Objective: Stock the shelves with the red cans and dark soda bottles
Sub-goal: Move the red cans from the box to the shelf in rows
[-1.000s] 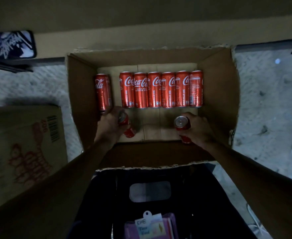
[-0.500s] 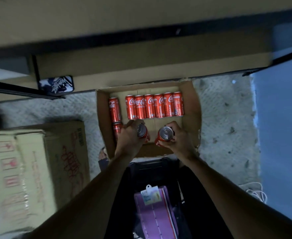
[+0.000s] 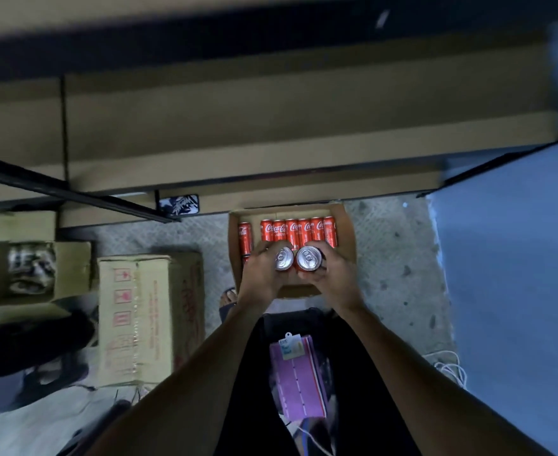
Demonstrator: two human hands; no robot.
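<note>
My left hand (image 3: 262, 269) grips one red can (image 3: 283, 259) and my right hand (image 3: 332, 274) grips another red can (image 3: 309, 258). Both cans are upright with their silver tops facing me, side by side above an open cardboard box (image 3: 346, 232) on the floor. Inside the box a row of several red cans (image 3: 299, 229) lies along the far wall. One more red can (image 3: 244, 236) lies apart at the left. Wooden shelves (image 3: 271, 126) run across the view beyond the box. No dark soda bottles are in view.
A closed cardboard carton (image 3: 149, 317) stands on the floor to the left, with another carton (image 3: 30, 271) further left. A black metal shelf frame (image 3: 73, 192) crosses at left. A blue surface (image 3: 508, 274) fills the right. A purple item (image 3: 295, 376) hangs below my arms.
Both hands have lifted their cans out of the box and brought them together. The view has risen, so the box looks smaller and the shelves have come into sight.
</note>
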